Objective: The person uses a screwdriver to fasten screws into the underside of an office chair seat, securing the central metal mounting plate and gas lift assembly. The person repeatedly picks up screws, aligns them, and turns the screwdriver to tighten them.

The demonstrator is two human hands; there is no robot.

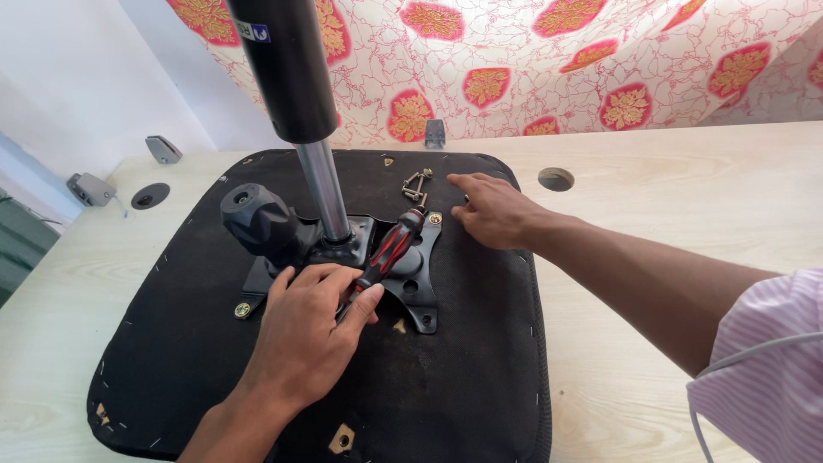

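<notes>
I see red-black screwdriver (390,253) lying across black metal mounting plate (411,291) at centre of upturned seat base (463,377), which rests mid-desk (686,197). My left hand (309,330) curled loosely round its lower handle, thumb alongside. My right hand (493,210) open, empty, fingers spread on seat toward far edge, index pointing at loose screws (416,187). Gas-lift column (324,184) stands upright from plate; black knob (257,221) just left of it. Round cable hole (555,178) near desk's far edge.
</notes>
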